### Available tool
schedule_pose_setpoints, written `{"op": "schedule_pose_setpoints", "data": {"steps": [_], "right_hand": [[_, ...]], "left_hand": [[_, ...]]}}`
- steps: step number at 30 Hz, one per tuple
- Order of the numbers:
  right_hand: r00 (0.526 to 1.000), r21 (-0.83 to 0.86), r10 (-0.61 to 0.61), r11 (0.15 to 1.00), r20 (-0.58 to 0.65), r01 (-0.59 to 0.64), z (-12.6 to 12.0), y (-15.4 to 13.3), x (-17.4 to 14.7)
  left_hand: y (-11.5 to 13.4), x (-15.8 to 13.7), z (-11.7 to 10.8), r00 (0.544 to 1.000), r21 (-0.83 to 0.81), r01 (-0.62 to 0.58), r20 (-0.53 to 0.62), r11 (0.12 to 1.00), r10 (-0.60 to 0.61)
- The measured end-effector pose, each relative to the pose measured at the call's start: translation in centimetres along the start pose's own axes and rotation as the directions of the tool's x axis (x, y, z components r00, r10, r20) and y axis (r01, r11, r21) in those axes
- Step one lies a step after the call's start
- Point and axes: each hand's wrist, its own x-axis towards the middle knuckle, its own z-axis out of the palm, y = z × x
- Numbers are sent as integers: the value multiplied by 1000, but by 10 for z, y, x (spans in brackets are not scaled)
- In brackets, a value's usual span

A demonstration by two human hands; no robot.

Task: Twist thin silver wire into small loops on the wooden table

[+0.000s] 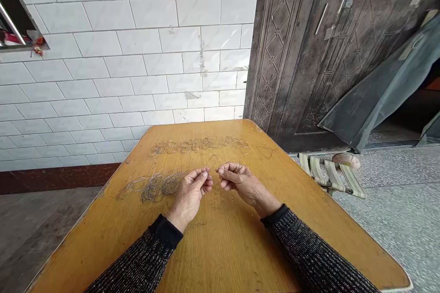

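I'm watching left hand (192,190) and right hand (240,182) pinching a thin, dark, bent metal wire (212,155) mid-scene over the orange-brown wooden table (220,247), expecting light, springy handling, best gripped near its ends.

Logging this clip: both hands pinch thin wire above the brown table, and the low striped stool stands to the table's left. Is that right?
Not quite: in the head view, the striped stool stands to the right of the table. The left hand and right hand do pinch thin wire above it.
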Motion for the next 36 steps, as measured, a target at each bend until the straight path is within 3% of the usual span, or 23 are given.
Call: {"op": "schedule_pose_setpoints", "data": {"steps": [9,17,27,36], "right_hand": [[998,-71,-38,997,55,42,3,-4,-4],[999,-133,36,990,-18,-38,3,-3,-1],[1000,-92,1,996,-3,-2,6,-3,-2],[1000,-72,-17,997,10,17,6,-3,-1]], "left_hand": [[-1,0,-4,990,246,-111,110,963,86],[4,-1,-3,968,518,-242,189,821,166],[5,-3,0,977,467,-178,187,866,100],[-1,0,-3,990,458,-140,94,878,109]]}}
